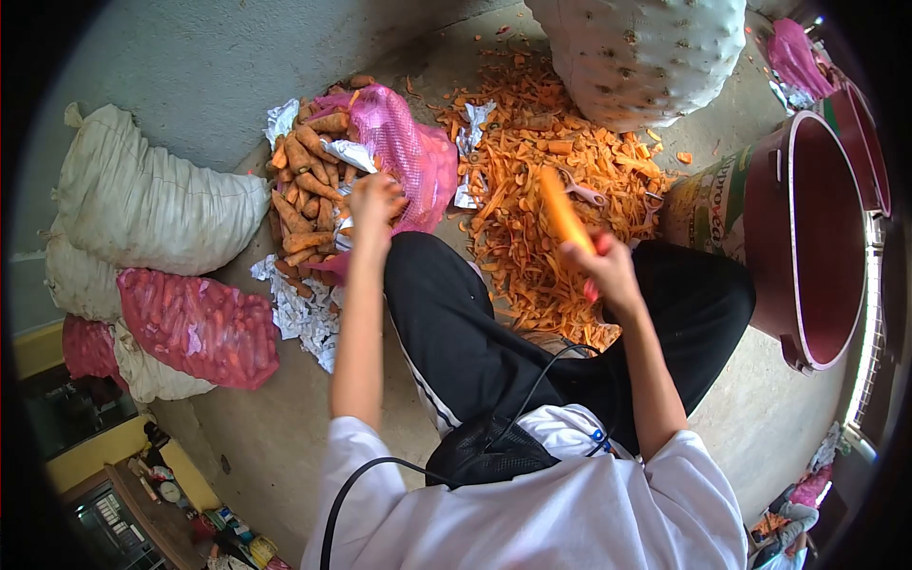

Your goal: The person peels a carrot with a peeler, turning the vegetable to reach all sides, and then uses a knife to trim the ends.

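Observation:
My right hand (608,269) is closed around a peeled orange carrot (562,209), which points up and left over a wide heap of peelings (513,204). A red piece (591,289) shows between the same fingers; I cannot tell what it is. On the left, my left hand (376,201) is blurred at the right edge of a pile of unpeeled carrots (309,180), beside a pink mesh sack (418,157). A pinkish tool with a looped end (584,194) shows over the peelings, just right of the peeled carrot.
A large dark red tub (807,247) stands at the right beside a printed sack (708,204). Full white sacks (157,195) and a red mesh sack of carrots (199,328) lie at the left. A bulging white sack (646,57) stands behind the peelings. Crumpled paper (309,323) lies below the carrots.

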Demonstrator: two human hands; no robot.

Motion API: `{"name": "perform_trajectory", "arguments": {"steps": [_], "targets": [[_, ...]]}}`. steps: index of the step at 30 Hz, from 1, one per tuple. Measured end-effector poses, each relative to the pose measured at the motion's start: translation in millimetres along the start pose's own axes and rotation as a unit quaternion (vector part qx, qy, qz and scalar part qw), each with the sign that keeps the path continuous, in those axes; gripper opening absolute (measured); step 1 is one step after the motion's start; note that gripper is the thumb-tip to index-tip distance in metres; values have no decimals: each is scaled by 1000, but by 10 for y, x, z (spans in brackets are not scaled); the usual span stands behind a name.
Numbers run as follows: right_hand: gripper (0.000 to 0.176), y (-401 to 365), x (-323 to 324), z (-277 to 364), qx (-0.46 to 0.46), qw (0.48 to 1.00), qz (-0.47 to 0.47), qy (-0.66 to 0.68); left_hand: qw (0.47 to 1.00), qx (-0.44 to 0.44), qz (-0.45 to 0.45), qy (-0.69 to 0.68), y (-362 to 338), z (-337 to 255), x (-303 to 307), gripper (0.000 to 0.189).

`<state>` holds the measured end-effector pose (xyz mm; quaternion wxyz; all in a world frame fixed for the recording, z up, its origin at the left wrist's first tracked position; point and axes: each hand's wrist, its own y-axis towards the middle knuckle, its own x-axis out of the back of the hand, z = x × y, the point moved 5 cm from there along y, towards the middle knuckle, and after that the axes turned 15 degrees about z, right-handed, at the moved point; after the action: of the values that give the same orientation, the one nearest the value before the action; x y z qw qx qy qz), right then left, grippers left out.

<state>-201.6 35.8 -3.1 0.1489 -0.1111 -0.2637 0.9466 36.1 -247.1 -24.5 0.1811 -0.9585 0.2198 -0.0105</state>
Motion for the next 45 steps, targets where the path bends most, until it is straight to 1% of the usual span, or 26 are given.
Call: {"name": "perform_trajectory", "arguments": {"steps": [1, 2, 3, 4, 5, 7, 9, 11, 12, 14, 18, 20, 21, 23, 24, 27, 28, 29, 31, 33, 35, 37, 39, 42, 43, 45], "targets": [[40, -12, 165, 22, 34, 997, -16, 74, 998, 29, -12, 56, 116, -78, 237, 18], [44, -64, 371, 91, 105, 984, -91, 111, 988, 45, -47, 142, 294, -58, 495, 21], [46, -134, 562, 231, 195, 951, -136, 197, 970, 103, -32, 219, 554, 100, 883, 26], [47, -299, 668, 514, 269, 909, -177, 263, 943, 113, -92, 299, 774, 213, 1239, 31], [45, -441, 851, 714, 346, 872, -130, 321, 906, 130, -153, 372, 985, 323, 1585, 39], [47, -731, 1189, 1086, 493, 830, -60, 254, 854, 175, -178, 457, 1186, 345, 1926, 48], [50, -993, 1456, 1275, 475, 767, -320, 289, 829, 154, -202, 498, 1254, 205, 1820, 46], [50, -1172, 2219, 1078, 477, 812, -226, 250, 807, 153, -217, 527, 1248, 150, 1738, 48], [44, -1236, 2370, 1025, 503, 804, -159, 276, 800, 162, -220, 534, 1237, 179, 1704, 51], [39, -1292, 2394, 927, 482, 798, -216, 290, 799, 188, -206, 533, 1272, 278, 1669, 63], [33, -1276, 2112, 779, 448, 817, -268, 244, 829, 182, -145, 509, 1248, 378, 1741, 60], [34, -1245, 2022, 739, 438, 833, -262, 212, 880, 135, -140, 434, 1285, 611, 2085, 45], [34, -1196, 1929, 764, 416, 842, -259, 223, 909, 140, -116, 375, 1360, 746, 2328, 37], [35, -1067, 1602, 900, 369, 861, -255, 241, 955, 185, -52, 225, 1521, 1040, 2839, 23], [36, -975, 1469, 929, 327, 882, -276, 198, 966, 220, -10, 133, 1535, 1156, 2945, 15], [31, -630, 1065, 765, 170, 933, -288, 133, 960, 237, 33, -143, 993, 630, 2226, 9], [26, -504, 943, 678, 145, 949, -240, 146, 969, 194, 24, -147, 728, 389, 1882, 15], [25, -364, 850, 575, 117, 967, -172, 146, 975, 161, 38, -146, 692, 430, 1837, 18], [25, -159, 640, 498, 104, 976, -153, 118, 985, 84, 34, -145, 323, 100, 1195, 25], [22, 27, 573, 358, 97, 989, -94, 53, 999, -36, 21, -26, -7, -251, 513, 32], [20, 116, 504, 316, 101, 991, -24, 82, 992, -112, 23, 50, -392, -514, -301, 31], [19, 178, 485, 206, 101, 988, 3, 112, 975, -143, 122, 120, -428, -264, -720, 35], [22, 79, 327, 315, 114, 993, 24, 28, 950, -179, 193, 166, -642, -150, -1264, 33], [27, -5, 233, 283, 138, 988, 26, -66, 944, -181, 228, 153, -887, 32, -1764, 26], [28, -38, 213, 283, 146, 983, 21, -110, 948, -146, 236, 158, -909, 193, -1799, 25], [32, -98, 170, 298, 128, 984, 1, -128, 933, -149, 245, 217, -973, 338, -1841, 24]]}}
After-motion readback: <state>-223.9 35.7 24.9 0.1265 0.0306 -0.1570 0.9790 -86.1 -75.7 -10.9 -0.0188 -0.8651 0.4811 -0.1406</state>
